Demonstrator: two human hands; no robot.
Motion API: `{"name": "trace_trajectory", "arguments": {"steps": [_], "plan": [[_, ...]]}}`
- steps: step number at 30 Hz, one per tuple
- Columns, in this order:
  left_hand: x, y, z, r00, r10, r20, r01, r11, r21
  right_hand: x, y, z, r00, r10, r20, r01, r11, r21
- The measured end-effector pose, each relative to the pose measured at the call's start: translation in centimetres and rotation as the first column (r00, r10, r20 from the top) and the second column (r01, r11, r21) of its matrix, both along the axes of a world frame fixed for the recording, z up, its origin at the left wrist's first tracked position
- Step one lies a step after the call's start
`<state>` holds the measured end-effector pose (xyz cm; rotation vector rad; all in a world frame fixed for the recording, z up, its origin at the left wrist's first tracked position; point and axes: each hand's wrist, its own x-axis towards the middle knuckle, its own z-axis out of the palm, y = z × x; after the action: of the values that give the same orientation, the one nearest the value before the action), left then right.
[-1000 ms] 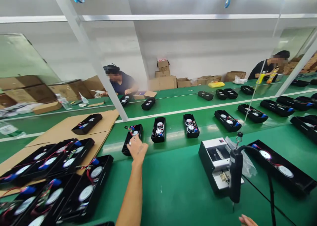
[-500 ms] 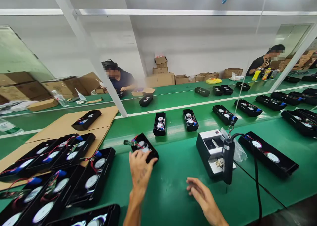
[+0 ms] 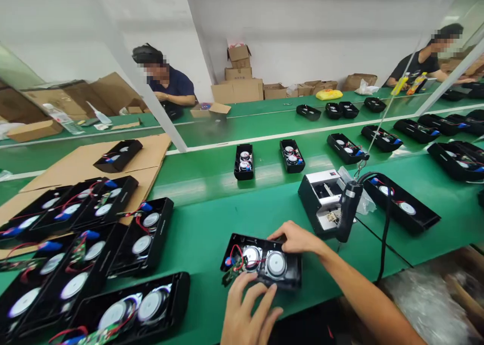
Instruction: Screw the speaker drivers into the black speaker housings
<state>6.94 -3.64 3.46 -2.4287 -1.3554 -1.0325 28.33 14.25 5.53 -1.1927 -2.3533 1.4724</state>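
A black speaker housing lies on the green bench in front of me, open side up. Two round white-backed speakers sit inside it, with red wires and a small green circuit board at the left end. My right hand grips the far rim near the right end, thumb along the outside and fingers bent inward. At the near edge is my left hand, fingers spread and curved, the tips at the rim beside the board. Whether those tips press on the housing is hard to tell.
Several similar housings crowd the left, some on cardboard. A black-and-white device stands right of centre, with an electric screwdriver hanging beside it. More housings line the bench beyond. Two people sit across.
The small housing has come nearer to me and turned sideways. My right hand has moved onto its far rim; my left hand has shifted from its top to the near edge. The view has tilted down.
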Motion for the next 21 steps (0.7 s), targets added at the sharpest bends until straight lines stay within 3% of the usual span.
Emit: {"name": "trace_trajectory", "arguments": {"steps": [3,6,9,11,14,18,21], "plan": [[-2.6,-0.3,1.0,0.996,-0.035,-0.086,0.035,0.999,0.007,1.5,2.4,0.7,0.996,0.069,0.050,-0.068,0.997,-0.018],[-3.8,0.2,0.6,0.998,-0.067,-0.001,0.067,0.998,0.012,2.4,3.1,1.3,0.994,0.086,0.061,-0.085,0.996,-0.023],[-4.1,1.1,0.2,0.986,-0.159,0.038,0.160,0.987,-0.003,2.6,1.0,2.0,0.999,-0.012,0.036,0.009,0.996,0.087],[-3.8,2.0,0.3,0.982,-0.160,0.102,0.161,0.987,-0.006,2.4,-1.5,2.3,0.993,-0.046,-0.108,0.071,0.967,0.245],[-2.4,3.2,0.4,0.960,-0.078,0.270,0.086,0.996,-0.018,1.9,-5.4,2.2,0.955,0.106,-0.275,0.041,0.877,0.479],[-1.1,4.2,-0.5,0.953,-0.053,0.298,0.090,0.990,-0.113,1.5,-8.4,1.0,0.985,0.165,-0.044,-0.096,0.745,0.661],[-1.6,4.2,-1.5,0.987,-0.080,0.141,0.104,0.978,-0.178,1.4,-9.0,0.7,0.977,0.164,0.135,-0.212,0.739,0.640]]}}
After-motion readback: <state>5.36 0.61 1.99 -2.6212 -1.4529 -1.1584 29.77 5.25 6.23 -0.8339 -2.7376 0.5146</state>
